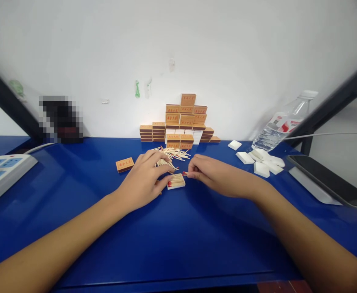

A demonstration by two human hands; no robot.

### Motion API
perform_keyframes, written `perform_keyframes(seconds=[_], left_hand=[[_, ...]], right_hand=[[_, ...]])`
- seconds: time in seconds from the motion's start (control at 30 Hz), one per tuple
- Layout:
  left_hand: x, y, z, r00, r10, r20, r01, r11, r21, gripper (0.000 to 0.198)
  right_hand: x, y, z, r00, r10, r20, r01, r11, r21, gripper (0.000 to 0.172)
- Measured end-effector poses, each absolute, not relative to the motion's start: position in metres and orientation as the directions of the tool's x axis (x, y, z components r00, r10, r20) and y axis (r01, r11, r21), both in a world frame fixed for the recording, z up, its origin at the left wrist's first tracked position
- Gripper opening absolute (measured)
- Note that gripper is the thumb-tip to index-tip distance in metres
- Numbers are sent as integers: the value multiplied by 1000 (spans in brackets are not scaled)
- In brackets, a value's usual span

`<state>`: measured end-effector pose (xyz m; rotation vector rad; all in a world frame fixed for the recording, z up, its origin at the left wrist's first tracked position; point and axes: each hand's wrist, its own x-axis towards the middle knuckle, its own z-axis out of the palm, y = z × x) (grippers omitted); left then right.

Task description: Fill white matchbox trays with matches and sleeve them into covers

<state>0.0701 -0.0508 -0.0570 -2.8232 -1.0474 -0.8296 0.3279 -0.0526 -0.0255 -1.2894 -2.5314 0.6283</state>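
A small white matchbox tray (176,186) lies on the blue table with a layer of red-headed matches (176,180) in it. My left hand (146,175) curls round the tray's left end, thumb at its corner and fingertips just beyond its far side. At the tray's right, my right hand (210,173) is closed in a pinch on matches whose red heads poke out towards the tray; how many is hidden by the fingers. Behind the tray is a loose heap of matches (174,154), partly covered by my left fingers. A closed matchbox (125,165) lies left of my left hand.
Stacked matchboxes (187,118) stand against the wall. White trays (261,169) lie at right beside a tilted water bottle (276,126). A phone (334,179) rests on a stand at far right. A power strip (7,171) and a blurred dark object (62,120) are at left.
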Motion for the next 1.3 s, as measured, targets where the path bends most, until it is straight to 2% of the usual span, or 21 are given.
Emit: perform_keyframes(seconds=[0.13,0.33,0.43,0.57,0.73,0.87,1.1,1.3], left_hand=[[71,-51,-56,598,645,476,658,-734,167,16],[75,-48,-57,631,652,421,647,-741,178,23],[79,-42,-60,618,663,422,639,-737,221,14],[80,-37,-63,597,679,427,615,-729,300,14],[81,-43,-59,591,600,539,596,-775,209,13],[83,-50,-60,653,553,517,551,-816,177,17],[79,-48,-60,624,564,540,568,-803,183,18],[79,-50,-61,667,560,491,504,-825,256,19]], right_hand=[[328,-50,-28,-575,818,28,710,516,-479,25],[325,-48,-28,-545,838,18,740,490,-461,25],[324,-48,-28,-545,838,24,736,491,-466,24],[325,-48,-28,-558,829,34,727,508,-462,25],[329,-46,-27,-537,838,98,728,519,-448,23],[331,-42,-28,-514,841,171,732,534,-423,20],[329,-44,-29,-499,855,137,748,506,-430,21],[329,-43,-31,-506,846,169,730,524,-439,18]])
